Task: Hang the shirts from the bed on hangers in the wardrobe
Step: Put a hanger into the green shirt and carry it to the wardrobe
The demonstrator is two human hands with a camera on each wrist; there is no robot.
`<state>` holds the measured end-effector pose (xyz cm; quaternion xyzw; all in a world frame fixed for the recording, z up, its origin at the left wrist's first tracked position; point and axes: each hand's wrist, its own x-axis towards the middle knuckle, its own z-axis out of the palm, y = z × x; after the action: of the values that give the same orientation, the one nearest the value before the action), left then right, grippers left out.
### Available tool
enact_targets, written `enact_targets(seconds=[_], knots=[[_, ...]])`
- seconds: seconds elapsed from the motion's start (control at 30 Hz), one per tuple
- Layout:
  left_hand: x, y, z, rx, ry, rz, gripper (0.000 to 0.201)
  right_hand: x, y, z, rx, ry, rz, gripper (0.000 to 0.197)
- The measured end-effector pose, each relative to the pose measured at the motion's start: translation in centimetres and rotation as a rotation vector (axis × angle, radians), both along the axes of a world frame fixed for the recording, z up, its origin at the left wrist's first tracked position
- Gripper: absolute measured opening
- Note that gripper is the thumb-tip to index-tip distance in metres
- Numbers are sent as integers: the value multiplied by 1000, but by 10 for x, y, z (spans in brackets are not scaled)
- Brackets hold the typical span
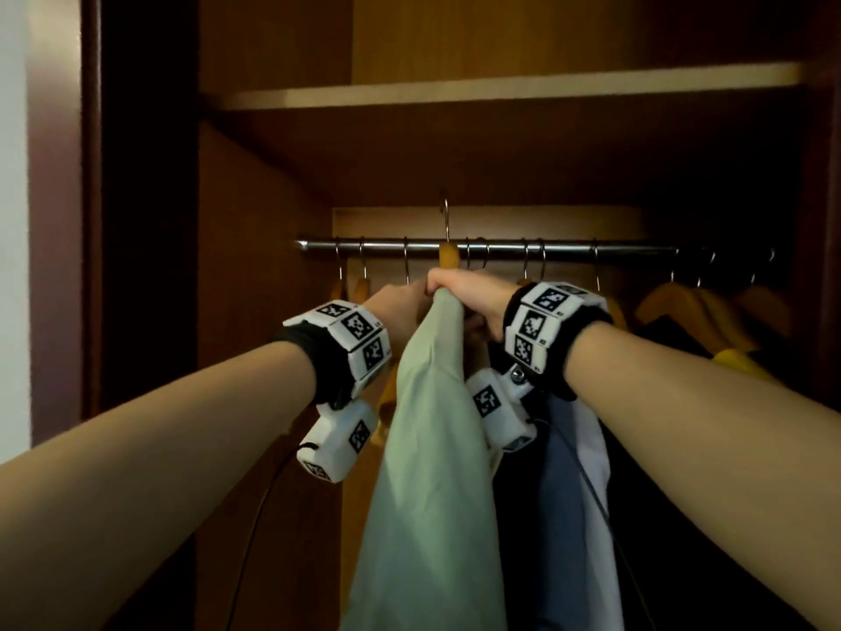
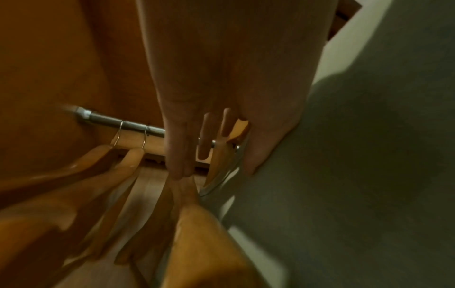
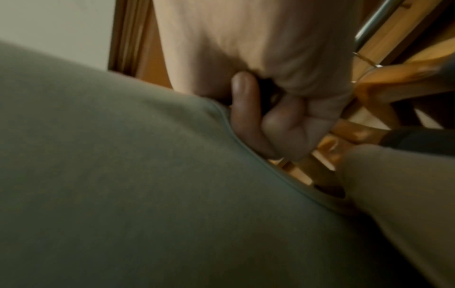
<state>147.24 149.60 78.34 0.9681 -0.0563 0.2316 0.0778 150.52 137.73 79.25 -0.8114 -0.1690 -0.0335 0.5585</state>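
My two bare forearms reach in from the lower corners, each wrist wrapped in a black band carrying white blocks printed with black-and-white square codes. Between them my left hand (image 1: 402, 307) and right hand (image 1: 473, 296) meet at the top of the pale green shirt (image 1: 428, 448). My right hand is curled tight over the shirt's shoulder and the wooden hanger (image 1: 448, 257) under it. My left hand lies against the cloth with its fingers (image 2: 181, 154) long and loose in the wrist view; whether they pinch the fabric I cannot tell.

The shirt falls straight down below my grip, soft and matte, with a thin stitched edge. Its hanger's steel hook (image 1: 445, 216) rises above my knuckles and above the rail (image 1: 500, 245), not resting on it.

Just behind my hands runs that round chrome rail. To the left of my grip hang bare hangers (image 2: 81, 165) of glossy orange-brown wood on thin wire hooks. To the right, close against my right wrist, hang a blue garment (image 1: 562, 494) and a white one (image 1: 596, 471), with more wooden hangers and dark clothes beyond. Above is a pale flat shelf (image 1: 500, 86) inside the brown wardrobe (image 1: 255, 266).
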Motion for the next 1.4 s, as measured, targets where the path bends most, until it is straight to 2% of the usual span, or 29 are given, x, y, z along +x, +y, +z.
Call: enact_targets(seconds=[0.1, 0.2, 0.33, 0.37, 0.47, 0.53, 0.6, 0.7, 0.87, 1.0, 1.23, 1.33, 1.4], knots=[[27, 9, -14, 22, 96, 47, 50, 24, 6, -1, -40, 15, -44, 20], [43, 18, -32, 7, 111, 43, 53, 44, 12, -8, -115, 23, -66, 27], [55, 25, -40, -55, 197, 45, 49, 58, 21, -6, -160, 9, -83, 24], [56, 27, -43, -84, 207, 40, 52, 58, 21, -5, -196, 15, -85, 25], [53, 29, -55, -181, 190, 1, 91, 52, 22, -6, -316, 28, -85, 28], [48, 28, -60, -217, 173, -3, 98, 50, 21, -10, -468, 8, -105, 24], [44, 27, -64, -258, 158, -3, 95, 49, 21, -16, -516, -23, -118, 24], [32, 27, -65, -334, 96, -12, 83, 46, 21, -31, -465, -78, -165, 29], [15, 27, -64, -434, -16, 1, 65, 36, 22, -51, -598, -305, -353, 56], [5, 33, -56, -509, -99, -3, 65, 21, 26, -39, -541, -364, -285, 45], [-36, 40, -59, -524, -162, -142, 69, -20, 51, -41, -472, -276, -184, 56], [-57, 41, -73, -572, -199, -191, 65, -39, 58, -43, -254, -147, -86, 54], [-70, 44, -84, -605, -218, -225, 59, -57, 59, -47, -3, -8, 35, 38]])
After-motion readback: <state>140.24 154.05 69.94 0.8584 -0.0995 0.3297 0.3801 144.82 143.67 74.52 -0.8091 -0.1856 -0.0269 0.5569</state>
